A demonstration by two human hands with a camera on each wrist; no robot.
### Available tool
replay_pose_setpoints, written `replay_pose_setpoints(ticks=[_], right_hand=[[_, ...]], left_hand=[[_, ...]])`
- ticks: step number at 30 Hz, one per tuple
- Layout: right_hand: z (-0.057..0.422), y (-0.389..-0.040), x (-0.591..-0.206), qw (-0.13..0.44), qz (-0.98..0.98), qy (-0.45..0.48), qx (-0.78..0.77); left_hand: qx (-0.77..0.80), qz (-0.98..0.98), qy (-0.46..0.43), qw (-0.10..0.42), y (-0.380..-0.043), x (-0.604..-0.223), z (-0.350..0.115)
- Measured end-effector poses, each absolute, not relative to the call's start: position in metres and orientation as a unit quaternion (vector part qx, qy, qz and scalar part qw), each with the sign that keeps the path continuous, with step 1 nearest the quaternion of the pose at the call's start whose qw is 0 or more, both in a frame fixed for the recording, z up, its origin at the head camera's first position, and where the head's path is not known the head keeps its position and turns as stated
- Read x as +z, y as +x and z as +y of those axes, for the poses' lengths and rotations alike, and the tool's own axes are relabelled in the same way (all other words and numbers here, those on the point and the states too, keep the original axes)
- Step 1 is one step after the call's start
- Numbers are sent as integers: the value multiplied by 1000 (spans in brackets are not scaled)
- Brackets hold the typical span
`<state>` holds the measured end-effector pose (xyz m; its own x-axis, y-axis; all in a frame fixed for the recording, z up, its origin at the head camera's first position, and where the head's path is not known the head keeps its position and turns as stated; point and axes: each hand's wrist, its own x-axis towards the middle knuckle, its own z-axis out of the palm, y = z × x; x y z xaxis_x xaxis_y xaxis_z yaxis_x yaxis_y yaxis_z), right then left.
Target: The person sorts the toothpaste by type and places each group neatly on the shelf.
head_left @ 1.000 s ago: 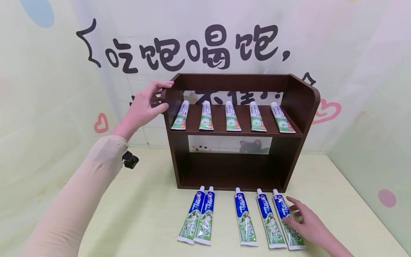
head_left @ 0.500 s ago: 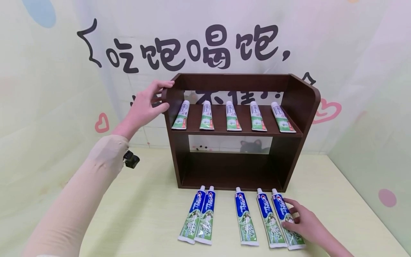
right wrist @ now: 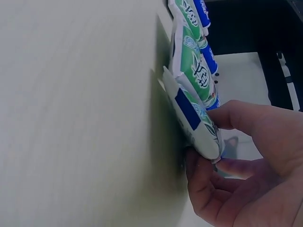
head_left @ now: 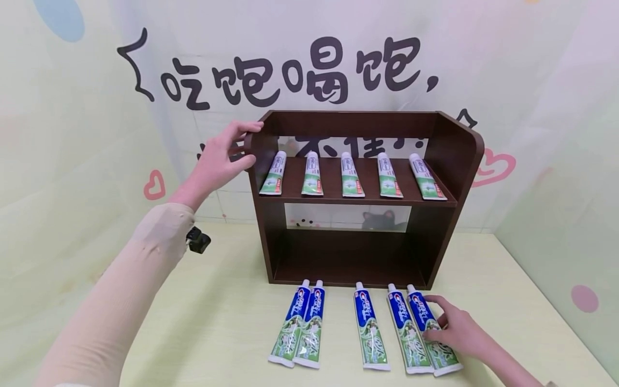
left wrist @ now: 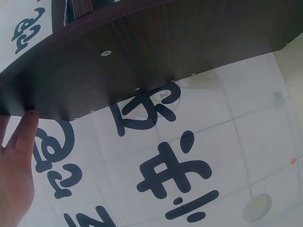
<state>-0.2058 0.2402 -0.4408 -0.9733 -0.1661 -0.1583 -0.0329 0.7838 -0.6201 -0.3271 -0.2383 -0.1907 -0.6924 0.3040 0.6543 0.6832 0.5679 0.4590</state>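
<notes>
A dark brown two-tier shelf (head_left: 355, 201) stands on the table. My left hand (head_left: 220, 158) holds its upper left side panel, index finger over the top edge and thumb at the front edge. In the left wrist view, fingertips (left wrist: 31, 116) touch the outer face of that panel. My right hand (head_left: 461, 330) grips the rightmost blue-and-green toothpaste tube (head_left: 425, 317) on the table. In the right wrist view the thumb lies on one side of the tube (right wrist: 196, 118) and curled fingers on the other; its crimped end is tilted up from the table.
Further blue-and-green tubes lie left of it: one close beside (head_left: 406, 328), one in the middle (head_left: 369, 328), and two overlapping at left (head_left: 309, 328). Several white-and-green tubes (head_left: 350, 174) lie spaced along the upper tier. A printed wall sheet (head_left: 309, 32) hangs behind.
My right hand has closed on the rightmost tube and shifted its cap end slightly left, nearer the neighbouring tube. The left hand has kept its place on the shelf.
</notes>
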Motion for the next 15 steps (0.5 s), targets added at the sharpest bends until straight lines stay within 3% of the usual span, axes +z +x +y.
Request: replay_pose_setpoints(ticks=[15], right_hand=[[251, -214, -439, 144, 910, -94, -377]], left_hand=[[-357, -848, -292, 262, -327, -191, -238]])
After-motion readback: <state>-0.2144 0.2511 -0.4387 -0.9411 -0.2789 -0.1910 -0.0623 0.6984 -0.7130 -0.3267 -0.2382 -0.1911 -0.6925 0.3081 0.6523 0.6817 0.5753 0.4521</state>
